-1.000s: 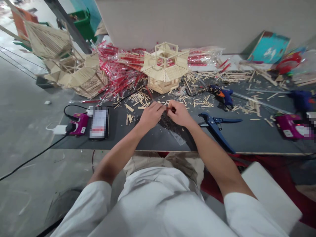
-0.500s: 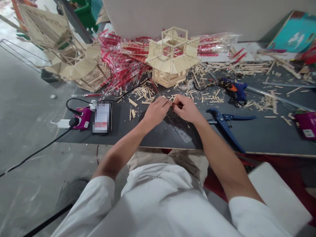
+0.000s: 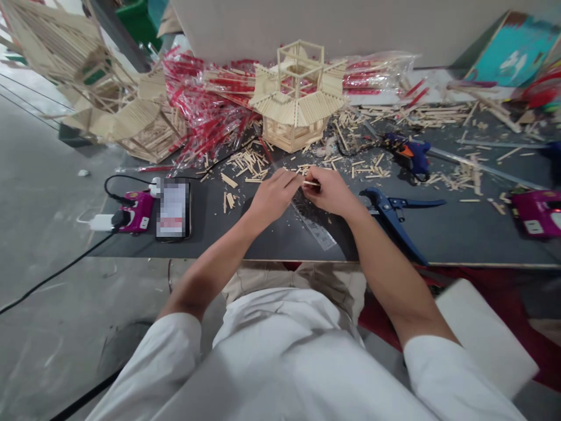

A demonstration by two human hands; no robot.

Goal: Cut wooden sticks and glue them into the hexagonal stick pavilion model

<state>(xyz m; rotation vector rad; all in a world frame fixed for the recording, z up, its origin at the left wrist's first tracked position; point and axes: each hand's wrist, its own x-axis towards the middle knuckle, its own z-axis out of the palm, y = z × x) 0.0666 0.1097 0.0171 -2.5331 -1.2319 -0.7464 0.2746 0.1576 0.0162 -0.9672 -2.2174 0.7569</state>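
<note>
My right hand [image 3: 328,190] is closed in a pinch around a short thin wooden stick [image 3: 311,184], whose pale end shows between its fingers. Close beside it, my left hand [image 3: 277,196] has its fingers bent and pressed together; whatever lies beneath their tips is hidden. Under both hands, a clear plastic ruler [image 3: 323,235] runs slantwise across the dark table. Beyond the hands stands a pavilion-like model [image 3: 298,111] built of pale wooden sticks. Loose cut stick pieces [image 3: 249,165] lie scattered between it and my hands.
Right of my hands lies a blue pipe cutter [image 3: 394,216], with a blue glue gun [image 3: 416,156] farther back. A phone [image 3: 174,210] and a purple power strip [image 3: 138,211] sit on the left. Red-and-clear wrapped stick packs [image 3: 205,111] and another stick model [image 3: 135,123] stand behind.
The view has shifted slightly, moving the table items left in the picture. The wooden stick in my right hand now shows more clearly. My hands remain close together over the ruler.
</note>
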